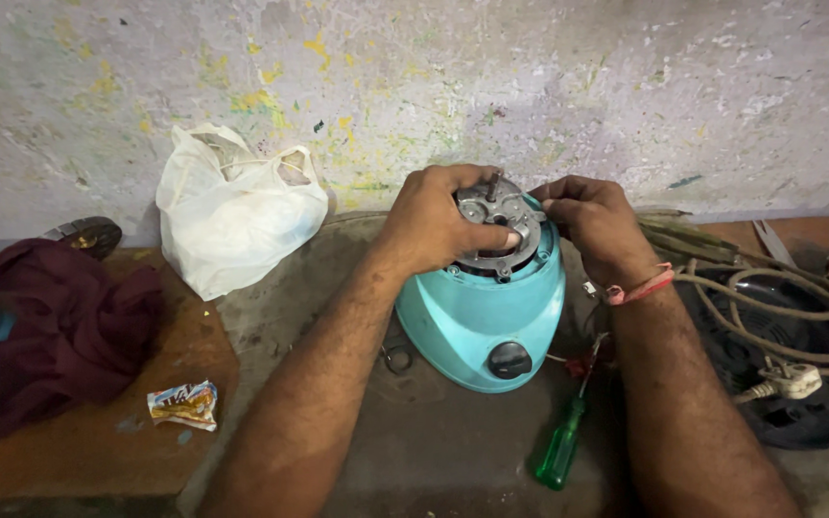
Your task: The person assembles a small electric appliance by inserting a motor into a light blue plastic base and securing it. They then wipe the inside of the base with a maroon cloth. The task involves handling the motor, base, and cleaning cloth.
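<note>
While turquoise mixer base [482,321] stands upright at frame centre, my left hand [434,223] grips metal motor plate [501,230] on top from left; right hand [592,219] pinches its right rim. Shaft points up, between both hands. Green screwdriver [560,446] lies lower right.

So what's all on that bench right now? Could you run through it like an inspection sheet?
Surface: worn grey bench with a brown wooden part at left.
Job's things: turquoise mixer base, upright, black knob in front; grey metal motor plate on top.
Clutter: white plastic bag, maroon cloth, small snack wrapper, green-handled screwdriver.
Grippers: left hand and right hand both grip the plate's rim.
Cables: coiled cord with white plug at right.
Surroundings: paint-flecked wall.
</note>
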